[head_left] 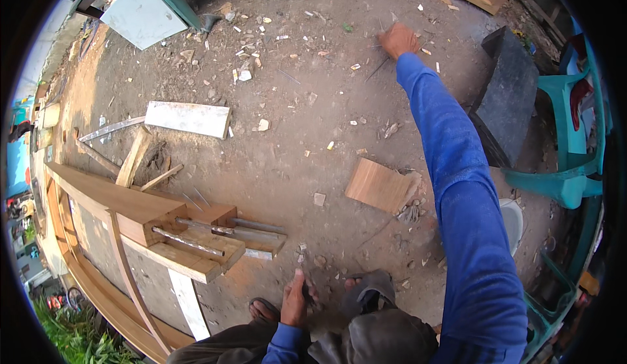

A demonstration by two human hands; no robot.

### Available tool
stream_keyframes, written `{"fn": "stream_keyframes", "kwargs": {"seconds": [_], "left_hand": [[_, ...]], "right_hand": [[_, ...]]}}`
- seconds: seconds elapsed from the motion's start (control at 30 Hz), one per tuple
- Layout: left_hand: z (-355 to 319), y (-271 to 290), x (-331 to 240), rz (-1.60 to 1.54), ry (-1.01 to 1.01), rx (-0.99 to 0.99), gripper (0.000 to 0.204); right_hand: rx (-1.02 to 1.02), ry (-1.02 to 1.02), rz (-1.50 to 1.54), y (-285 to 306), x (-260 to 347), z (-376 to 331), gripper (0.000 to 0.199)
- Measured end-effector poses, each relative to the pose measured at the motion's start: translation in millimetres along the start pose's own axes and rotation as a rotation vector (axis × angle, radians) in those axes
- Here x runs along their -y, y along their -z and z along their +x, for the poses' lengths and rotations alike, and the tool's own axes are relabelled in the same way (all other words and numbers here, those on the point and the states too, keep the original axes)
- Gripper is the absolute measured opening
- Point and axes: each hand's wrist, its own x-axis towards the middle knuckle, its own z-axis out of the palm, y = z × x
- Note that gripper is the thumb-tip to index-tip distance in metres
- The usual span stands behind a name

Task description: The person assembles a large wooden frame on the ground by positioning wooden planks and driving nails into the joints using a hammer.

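The person's right hand (398, 40), at the end of a long blue sleeve (457, 187), is reaching far out over the bare dirt ground (294, 142), its knuckles bent down among thin dark metal nails (377, 70) lying in the dust; the fingers are curled toward the soil, but whether they are pinching one of those nails cannot be told, since the fingertips are hidden under the hand. The left hand (295, 298) is hanging low by the knees, closed around a small dark object (305, 293) too small to identify, just above a sandalled foot (264, 310). To the left of that hand, a curved pale-brown wooden frame (104, 197) is resting on the ground with grey metal rods (215, 228) running through its stacked blocks. A flat square offcut of light-brown wood (379, 185) is lying near the sleeve's middle, and a white painted rectangular board (188, 118) is lying farther off to the left. A dark grey stone block (506, 96) is standing well to the right of the reaching hand, next to a turquoise plastic chair (568, 142).
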Motion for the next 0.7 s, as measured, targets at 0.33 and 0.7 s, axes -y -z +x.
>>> {"fn": "stream_keyframes", "kwargs": {"seconds": [0.33, 0.7], "left_hand": [[-6, -29, -25, 0.439, -0.491, -0.279, 0.021], [-8, -21, -19, 0.806, -0.766, -0.14, 0.03]], "right_hand": [[0.677, 0.216, 0.85, 95, 2, -208, 0.024], [1.377, 0.804, 0.632, 96, 29, -370, 0.03]]}}
